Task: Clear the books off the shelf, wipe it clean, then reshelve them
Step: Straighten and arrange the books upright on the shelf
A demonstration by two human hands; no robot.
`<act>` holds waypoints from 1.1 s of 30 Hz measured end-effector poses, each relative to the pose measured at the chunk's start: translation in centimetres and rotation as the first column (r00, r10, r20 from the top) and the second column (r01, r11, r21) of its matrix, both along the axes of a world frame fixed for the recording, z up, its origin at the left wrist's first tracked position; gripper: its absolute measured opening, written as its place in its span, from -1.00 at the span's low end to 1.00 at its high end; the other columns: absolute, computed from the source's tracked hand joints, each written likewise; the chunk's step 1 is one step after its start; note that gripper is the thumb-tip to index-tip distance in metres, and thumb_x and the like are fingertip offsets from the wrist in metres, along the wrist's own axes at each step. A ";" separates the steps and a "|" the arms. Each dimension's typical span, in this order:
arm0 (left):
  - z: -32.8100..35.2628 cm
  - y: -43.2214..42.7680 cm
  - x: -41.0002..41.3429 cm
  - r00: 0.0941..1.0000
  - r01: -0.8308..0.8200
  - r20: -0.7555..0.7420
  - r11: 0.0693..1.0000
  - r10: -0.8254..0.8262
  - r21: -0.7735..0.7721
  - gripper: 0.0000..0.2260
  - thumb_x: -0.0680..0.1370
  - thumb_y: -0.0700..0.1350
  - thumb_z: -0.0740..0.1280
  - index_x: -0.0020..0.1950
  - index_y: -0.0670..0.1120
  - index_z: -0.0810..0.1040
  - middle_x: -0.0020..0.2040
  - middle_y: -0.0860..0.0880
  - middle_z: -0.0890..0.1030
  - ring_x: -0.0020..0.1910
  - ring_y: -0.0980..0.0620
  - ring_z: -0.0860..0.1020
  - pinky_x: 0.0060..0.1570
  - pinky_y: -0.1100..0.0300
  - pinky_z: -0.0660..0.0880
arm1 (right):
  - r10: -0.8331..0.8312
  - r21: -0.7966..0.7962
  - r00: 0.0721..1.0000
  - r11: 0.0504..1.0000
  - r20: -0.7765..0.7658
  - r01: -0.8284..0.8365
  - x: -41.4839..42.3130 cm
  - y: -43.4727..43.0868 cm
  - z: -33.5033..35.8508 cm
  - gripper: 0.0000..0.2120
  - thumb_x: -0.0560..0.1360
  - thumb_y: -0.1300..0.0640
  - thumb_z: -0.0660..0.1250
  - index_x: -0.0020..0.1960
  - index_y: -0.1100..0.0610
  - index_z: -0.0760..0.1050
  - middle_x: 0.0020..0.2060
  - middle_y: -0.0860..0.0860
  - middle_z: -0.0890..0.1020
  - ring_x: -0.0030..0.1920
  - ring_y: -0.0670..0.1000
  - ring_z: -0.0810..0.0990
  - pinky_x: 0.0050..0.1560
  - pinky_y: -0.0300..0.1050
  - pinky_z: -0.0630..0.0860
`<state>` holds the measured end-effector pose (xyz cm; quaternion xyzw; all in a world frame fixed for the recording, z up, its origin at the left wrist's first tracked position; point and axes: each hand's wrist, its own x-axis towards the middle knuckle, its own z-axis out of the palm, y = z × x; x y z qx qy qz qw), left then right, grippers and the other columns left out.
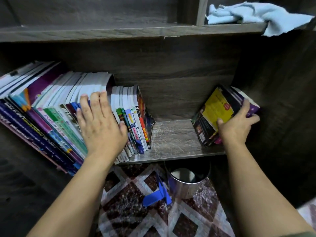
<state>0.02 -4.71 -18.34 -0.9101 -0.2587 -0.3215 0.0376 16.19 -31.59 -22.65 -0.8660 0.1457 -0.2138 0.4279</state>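
A row of several books (56,117) stands leaning on the left part of the dark wooden shelf (172,139). My left hand (100,122) lies flat with straight fingers on their spines. At the shelf's right end, a small bundle of books (217,112) with a yellow and black cover leans against the side wall. My right hand (237,124) grips this bundle, thumb on the cover and fingers curled round the purple outer book. A light blue cloth (253,14) lies crumpled on the shelf above at the top right.
Bare shelf board shows between the two groups of books. Below the shelf stand a shiny metal bin (186,180) and a blue plastic piece (159,194) on a patterned floor (136,211). The cabinet's side wall (273,100) closes off the right.
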 end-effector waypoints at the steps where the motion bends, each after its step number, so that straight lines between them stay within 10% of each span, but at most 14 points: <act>1: 0.0 0.0 0.0 1.000 0.001 0.003 1.000 -0.001 0.005 -0.17 0.44 0.01 0.38 0.55 -0.18 -0.01 0.51 -0.15 0.10 0.52 -0.20 -0.04 0.49 -0.16 -0.01 | -0.016 0.027 1.000 1.000 0.022 0.015 0.1 0.0 -0.2 -0.06 0.36 0.20 0.52 0.51 -0.13 0.02 0.34 0.22 0.16 0.20 0.34 0.41 0.27 0.18 0.42; 6: -0.1 0.4 -0.4 0.999 0.034 -0.025 0.999 -0.033 0.012 -0.17 0.46 0.03 0.34 0.57 -0.17 -0.06 0.53 -0.16 0.08 0.53 -0.21 -0.04 0.50 -0.16 -0.01 | -0.040 0.137 0.997 0.990 0.062 0.031 0.8 -0.8 -0.5 0.12 0.26 0.15 0.59 0.55 -0.13 -0.10 0.36 0.27 0.23 0.28 0.35 0.37 0.39 0.17 0.27; 16: 0.3 0.8 -1.1 0.996 0.078 -0.039 0.997 -0.078 -0.002 -0.16 0.49 0.03 0.31 0.59 -0.12 -0.13 0.56 -0.12 0.03 0.54 -0.14 -0.08 0.49 -0.09 -0.06 | 0.009 0.259 0.992 0.965 0.122 -0.041 -1.0 4.8 0.0 -0.27 0.37 0.21 0.48 0.37 -0.09 0.16 0.31 0.15 0.30 0.23 0.27 0.46 0.15 0.00 0.41; 27: 0.2 1.4 -1.6 0.992 0.122 -0.021 0.993 -0.122 0.003 -0.18 0.49 0.02 0.29 0.59 -0.12 -0.12 0.57 -0.11 0.05 0.55 -0.14 -0.05 0.47 -0.04 -0.08 | 0.436 0.095 0.867 0.879 0.242 -0.468 -5.5 17.3 -0.5 -0.28 0.35 0.17 0.47 0.38 -0.13 0.19 0.24 0.04 0.28 -0.04 0.02 0.42 0.04 -0.07 0.41; 33: 0.2 2.6 -2.5 0.981 0.190 -0.029 0.982 -0.190 0.014 -0.21 0.50 -0.01 0.27 0.60 -0.08 -0.11 0.58 -0.05 0.03 0.56 -0.08 -0.07 0.43 0.01 -0.09 | 0.655 0.095 0.743 0.738 0.136 -0.668 -4.2 16.5 -0.8 -0.11 0.36 0.13 0.53 0.48 -0.16 0.05 0.32 0.07 0.25 0.14 -0.06 0.35 0.18 -0.12 0.35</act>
